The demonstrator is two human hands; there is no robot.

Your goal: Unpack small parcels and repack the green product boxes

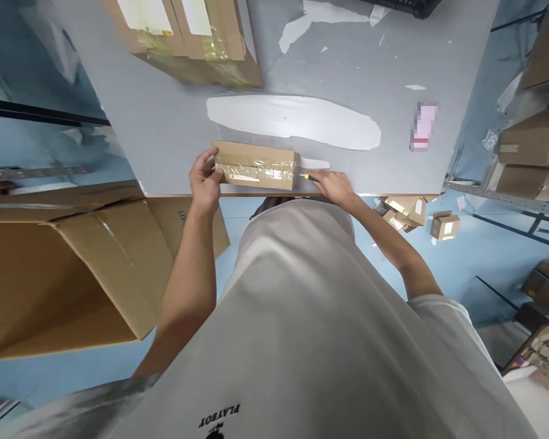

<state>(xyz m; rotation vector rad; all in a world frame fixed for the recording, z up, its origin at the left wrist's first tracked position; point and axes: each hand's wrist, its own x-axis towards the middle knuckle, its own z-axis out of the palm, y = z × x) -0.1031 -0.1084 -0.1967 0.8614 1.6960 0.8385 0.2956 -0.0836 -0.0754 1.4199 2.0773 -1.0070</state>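
At the counter's point(165, 152) near edge, the left hand point(205, 177) grasps the left end of a taped cardboard carton point(256, 160); the right hand point(333, 186) clasps a cutter point(310, 177) by its right end. Slitting tape seems underway; next probably calls for bracing and shallow cutting.

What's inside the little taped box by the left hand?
The box hides its inside from view. Outside, shiny tape and a white strip show, with the left hand at one end.
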